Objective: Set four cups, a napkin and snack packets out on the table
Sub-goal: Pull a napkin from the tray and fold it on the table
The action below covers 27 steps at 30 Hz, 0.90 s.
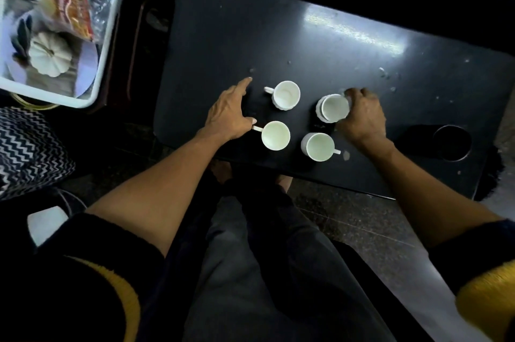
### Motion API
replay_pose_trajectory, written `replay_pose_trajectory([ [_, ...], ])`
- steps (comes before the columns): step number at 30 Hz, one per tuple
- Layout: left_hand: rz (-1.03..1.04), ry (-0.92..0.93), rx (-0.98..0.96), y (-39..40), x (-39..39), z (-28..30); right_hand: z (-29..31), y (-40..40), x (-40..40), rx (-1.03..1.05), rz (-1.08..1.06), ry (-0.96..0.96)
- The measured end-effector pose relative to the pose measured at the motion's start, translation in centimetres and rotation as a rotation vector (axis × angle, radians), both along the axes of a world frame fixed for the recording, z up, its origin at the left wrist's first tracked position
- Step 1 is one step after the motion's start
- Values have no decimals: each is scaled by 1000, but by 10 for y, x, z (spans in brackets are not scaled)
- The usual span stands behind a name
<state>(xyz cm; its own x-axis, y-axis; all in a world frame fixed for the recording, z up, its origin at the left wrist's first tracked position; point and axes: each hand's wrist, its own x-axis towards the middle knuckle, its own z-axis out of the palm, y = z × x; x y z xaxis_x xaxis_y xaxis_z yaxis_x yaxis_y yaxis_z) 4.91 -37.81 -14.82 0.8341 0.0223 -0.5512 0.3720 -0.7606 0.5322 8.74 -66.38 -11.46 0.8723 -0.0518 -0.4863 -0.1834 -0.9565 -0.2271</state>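
A dark bench (320,43) fills the upper middle of the view, its long axis running from the far left corner down toward the right, with a bright glare patch near its far edge and small pale flecks scattered on it. A round hole (452,142) is cut into it near the right end of the near edge. Off the bench's left end sits a white tray (104,35), and inside it lie colourful snack packets (73,11), blurred, and below them a napkin (89,60) printed with a white pumpkin.

Four white cups stand upright in a loose square near the middle of the near edge, mouths up and empty. The far-left cup (285,95) points its handle left. The near-left cup (275,135) also points its handle left, toward the left hand. The near-right cup (317,146) points its handle right, roughly along the near edge. The far-right cup (333,108) tilts slightly, and its handle is hidden by the right hand.

The left hand (230,113) lies flat on the bench with fingers spread apart, the thumb tip touching the near-left cup's handle. The right hand (362,116) is closed around the right side of the far-right cup, fingers curled over its rim.
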Motion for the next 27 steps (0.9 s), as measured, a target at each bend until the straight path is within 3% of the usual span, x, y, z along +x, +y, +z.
replay_pose_trajectory([
  [6,85,-45,-23,31,-9,10,20,71,9,34,144,-78],
  [13,198,-187,-25,103,-9,23,39,209,31,172,286,-90],
  [23,567,-597,85,248,-5,51,56,411,48,279,538,-207],
  [27,706,-590,94,297,13,50,54,473,58,308,606,-318],
])
